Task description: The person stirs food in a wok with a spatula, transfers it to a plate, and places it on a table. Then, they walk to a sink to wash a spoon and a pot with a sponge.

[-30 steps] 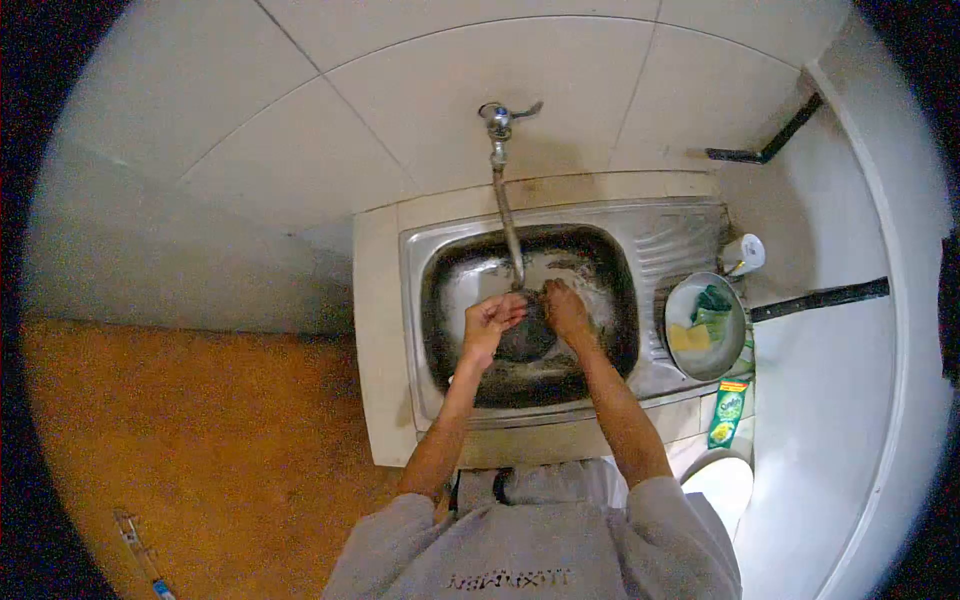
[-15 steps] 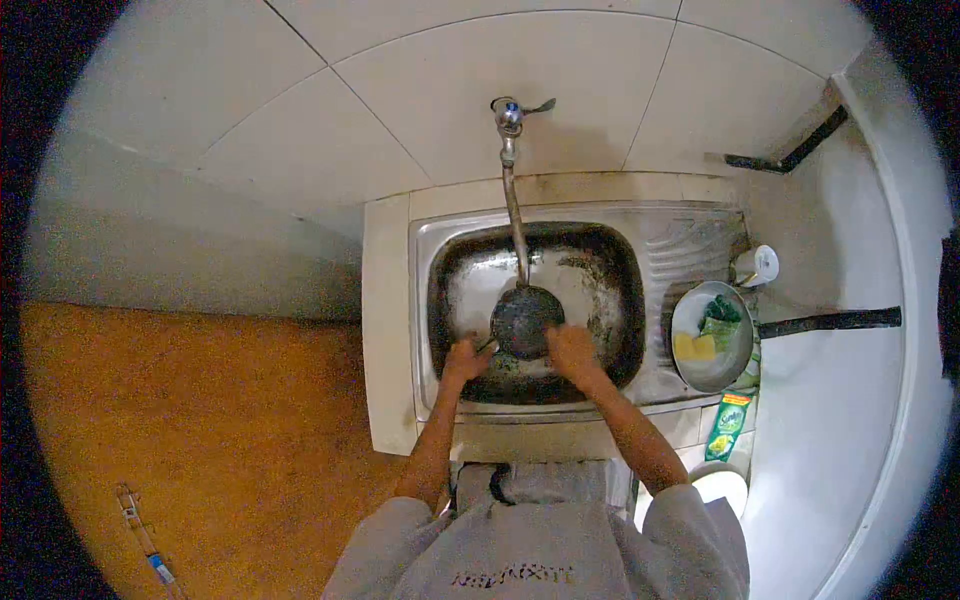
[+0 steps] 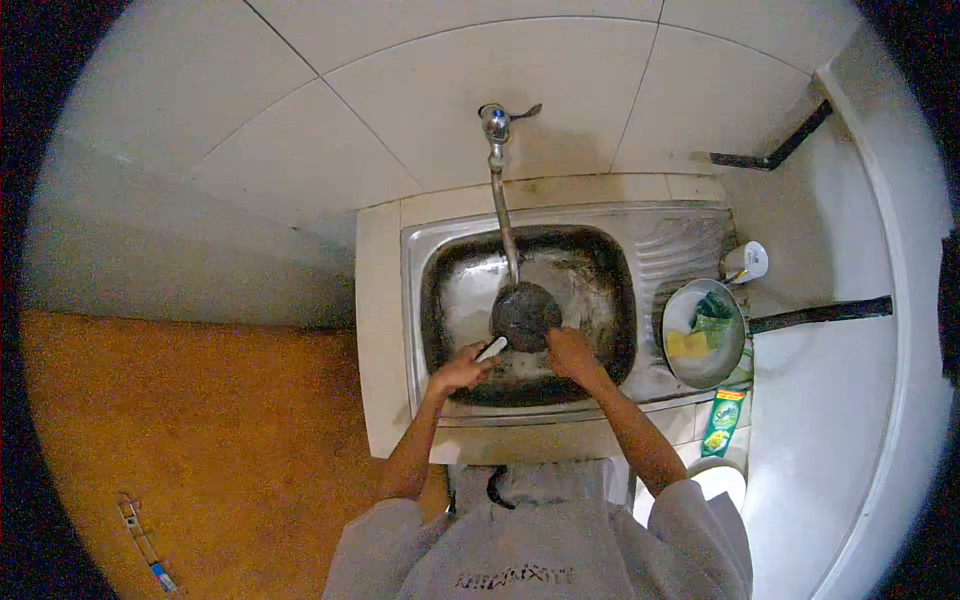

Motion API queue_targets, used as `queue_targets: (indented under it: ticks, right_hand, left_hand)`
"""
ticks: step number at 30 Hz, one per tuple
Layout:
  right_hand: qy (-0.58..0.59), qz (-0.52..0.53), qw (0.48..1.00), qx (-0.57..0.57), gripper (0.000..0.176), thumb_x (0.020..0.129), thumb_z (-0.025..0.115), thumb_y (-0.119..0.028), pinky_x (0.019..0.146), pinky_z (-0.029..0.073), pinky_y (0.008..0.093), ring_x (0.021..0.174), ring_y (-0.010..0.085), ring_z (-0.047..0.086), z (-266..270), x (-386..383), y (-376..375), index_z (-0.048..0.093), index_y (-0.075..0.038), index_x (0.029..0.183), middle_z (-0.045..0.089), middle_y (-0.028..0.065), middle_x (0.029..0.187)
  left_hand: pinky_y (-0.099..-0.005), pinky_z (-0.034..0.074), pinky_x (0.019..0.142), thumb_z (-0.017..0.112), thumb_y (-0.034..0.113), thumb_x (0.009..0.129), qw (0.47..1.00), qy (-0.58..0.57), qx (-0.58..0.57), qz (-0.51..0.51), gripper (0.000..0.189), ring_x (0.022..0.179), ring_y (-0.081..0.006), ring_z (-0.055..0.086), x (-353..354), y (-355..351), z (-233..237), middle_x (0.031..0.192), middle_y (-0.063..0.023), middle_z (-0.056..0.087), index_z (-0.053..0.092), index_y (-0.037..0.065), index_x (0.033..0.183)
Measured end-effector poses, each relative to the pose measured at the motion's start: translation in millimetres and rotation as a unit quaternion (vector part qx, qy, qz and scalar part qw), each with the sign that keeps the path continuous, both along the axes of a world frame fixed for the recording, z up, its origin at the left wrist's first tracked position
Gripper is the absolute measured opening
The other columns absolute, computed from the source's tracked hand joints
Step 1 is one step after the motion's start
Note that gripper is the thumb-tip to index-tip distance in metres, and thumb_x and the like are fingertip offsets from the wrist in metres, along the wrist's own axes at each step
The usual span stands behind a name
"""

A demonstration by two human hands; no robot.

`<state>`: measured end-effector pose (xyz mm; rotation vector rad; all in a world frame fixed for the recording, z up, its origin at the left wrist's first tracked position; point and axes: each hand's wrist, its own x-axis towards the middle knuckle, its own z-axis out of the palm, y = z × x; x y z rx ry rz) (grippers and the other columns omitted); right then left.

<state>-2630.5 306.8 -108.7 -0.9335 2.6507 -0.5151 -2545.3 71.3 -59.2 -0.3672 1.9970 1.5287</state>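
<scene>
A small round dark pan (image 3: 525, 315) is held in the middle of the steel sink (image 3: 455, 290), just under the tap spout (image 3: 505, 230); its pale handle (image 3: 491, 349) is gripped by the left hand (image 3: 458, 372), fingers closed round it; the right hand (image 3: 572, 352) is laid on the near rim, though whether it is clamped there cannot be told. The pan is judged stiff, fairly light, wet and slippery; handle and opposite rim are judged the surest holds. On the ribbed drainboard (image 3: 680, 240) at the sink's right edge, a round metal bowl (image 3: 682, 305) with soft sponges (image 3: 688, 343) is set.
</scene>
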Motion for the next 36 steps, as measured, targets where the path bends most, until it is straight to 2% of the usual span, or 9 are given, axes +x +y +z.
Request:
queue_targets:
  ticks: [2,3,5,9,20,24,33,35,36]
  right_hand:
    - [-0.107,0.002,0.99,0.092,0.026,0.069,0.059,-0.015,0.068,0.049,0.0449,0.076,0.0347,0.06,28,-13,0,0.057,-0.001,0.091,0.059,0.0191,0.077]
    - [-0.108,0.0,0.99,0.094,0.026,0.069,0.059,-0.015,0.068,0.049,0.0449,0.076,0.0347,0.06,23,-8,3,0.057,-0.001,0.091,0.059,0.0191,0.077]
    - [0.108,-0.036,0.993,-0.022,0.031,0.071,0.057,-0.014,0.064,0.047,0.0468,0.074,0.0347,0.059,5,-3,9,0.055,-0.002,0.099,0.058,0.018,0.076]
    - [0.059,-0.053,0.997,-0.005,0.033,0.072,0.056,-0.012,0.063,0.047,0.0477,0.073,0.0355,0.058,-10,4,1,0.053,-0.002,0.103,0.058,0.0179,0.076]
    - [-0.003,-0.022,1.0,0.008,0.048,0.074,0.052,-0.007,0.059,0.048,0.0491,0.066,0.0387,0.06,-6,-10,-30,0.041,0.003,0.12,0.06,0.0228,0.072]
    - [0.078,-0.065,0.994,-0.031,0.048,0.074,0.053,-0.006,0.06,0.05,0.049,0.068,0.0385,0.061,-5,-9,-39,0.041,0.004,0.12,0.06,0.0225,0.073]
    - [-0.052,-0.006,0.995,0.08,0.05,0.073,0.057,-0.007,0.064,0.051,0.0448,0.074,0.0357,0.061,-18,27,-30,0.045,0.0,0.121,0.06,0.0207,0.079]
    - [-0.04,-0.151,0.988,0.0,0.045,0.073,0.057,-0.007,0.066,0.051,0.0458,0.077,0.0369,0.061,8,15,-12,0.05,-0.002,0.117,0.061,0.02,0.08]
    - [-0.041,-0.105,0.994,0.004,0.043,0.074,0.055,-0.006,0.068,0.051,0.0466,0.078,0.0372,0.061,5,20,-4,0.05,-0.001,0.117,0.061,0.0204,0.081]
  left_hand:
    - [-0.0371,0.043,0.051,0.056,0.027,0.085,0.974,0.189,-0.107,-0.063,0.035,0.052,-0.0268,0.052,7,-15,-38,0.063,-0.0085,0.056,0.049,0.001,0.107]
    - [-0.0371,0.043,0.051,0.056,0.027,0.085,0.974,0.189,-0.104,-0.065,0.035,0.052,-0.0268,0.052,12,-19,-37,0.063,-0.0085,0.056,0.049,0.001,0.107]
    - [-0.0451,0.045,0.061,0.053,0.019,0.085,0.943,0.268,-0.179,-0.08,0.029,0.064,-0.0398,0.057,13,-26,-28,0.069,-0.0181,0.06,0.049,-0.002,0.104]
    - [-0.0488,0.044,0.064,0.052,0.015,0.084,0.948,0.191,-0.248,-0.051,0.026,0.071,-0.0419,0.058,9,-24,32,0.07,-0.0231,0.059,0.05,-0.002,0.104]
    - [-0.054,0.045,0.061,0.048,0.013,0.086,0.845,0.152,-0.495,-0.13,0.024,0.065,-0.0424,0.059,9,-4,68,0.068,-0.024,0.059,0.05,0.002,0.108]
    - [-0.0539,0.046,0.061,0.048,0.014,0.086,0.859,0.204,-0.452,-0.129,0.025,0.065,-0.0427,0.059,19,3,45,0.068,-0.0244,0.06,0.049,0.003,0.108]
    - [-0.0542,0.045,0.06,0.047,0.02,0.089,0.864,0.2,-0.452,-0.095,0.029,0.063,-0.0448,0.057,19,-2,31,0.069,-0.0247,0.059,0.047,0.002,0.112]
    - [-0.0545,0.044,0.06,0.047,0.022,0.089,0.909,0.117,-0.395,-0.067,0.028,0.063,-0.0447,0.057,15,1,45,0.069,-0.0246,0.059,0.047,0.0,0.107]
    - [-0.0545,0.044,0.06,0.047,0.022,0.089,0.908,0.12,-0.395,-0.07,0.028,0.063,-0.0447,0.057,16,0,42,0.069,-0.0246,0.059,0.047,0.0,0.107]
